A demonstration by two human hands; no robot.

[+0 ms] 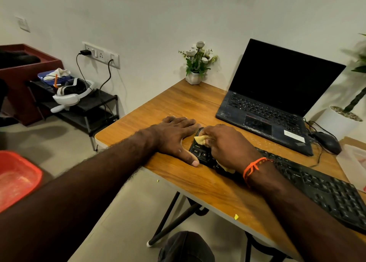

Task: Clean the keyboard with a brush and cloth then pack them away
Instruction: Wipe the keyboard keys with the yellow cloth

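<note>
right hand [227, 145] has its grip clamped on the yellow cloth [201, 139], fingers curled round it and pressing it onto the left end of the black keyboard [316, 186]. only two bits of cloth show, one ahead of the knuckles and one under the wrist. left hand [176, 137] lies flat on the wooden surface [178, 103], fingers straight and apart, thumb tip just beside the keyboard's left edge near the ctrl key; looks like it's bracing the board, holds nothing. key relation: the keyboard's long axis runs from that left end under the right hand, away to the person's right and toward the near edge of the surface, so nearly all uncleaned keys lie to the right of the grip. judgement: wiping step under way, at the start of a pass; next stroke should go rightward along that axis, right hand is the one on it. the keyboard sits near the front edge, key side up, in front of the open laptop [277, 103]. no brush in view, can't tell where it is.
</note>
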